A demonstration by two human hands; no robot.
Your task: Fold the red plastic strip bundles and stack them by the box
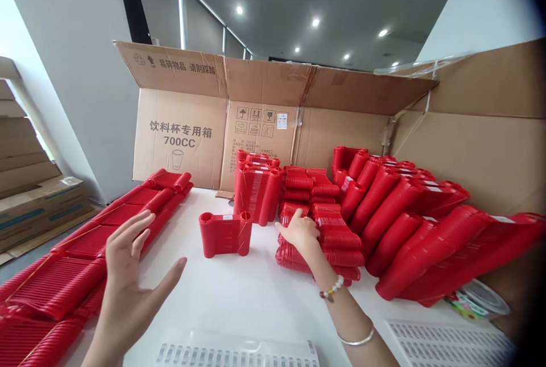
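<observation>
My left hand [130,279] is raised above the left of the white table, fingers and thumb apart, holding nothing. It is near a long row of red ribbed plastic bundles [87,247] tied with thin yellow cord. My right hand [301,230] reaches over a pile of red ribbed plastic bundles [336,230], touching or just above it. Its thumb and fingers are apart, with nothing visible in them. Between my hands stands one red plastic piece [226,236] with two round tube-like sides and a small white label. Behind it is a taller upright red stack [256,190].
More red bundles [409,202] lean in rows at the right. Open cardboard [183,111] walls the table's back. A white slotted tray [239,353] is at the front edge, another slotted tray [447,338] at front right, near a round clear-lidded container [486,299].
</observation>
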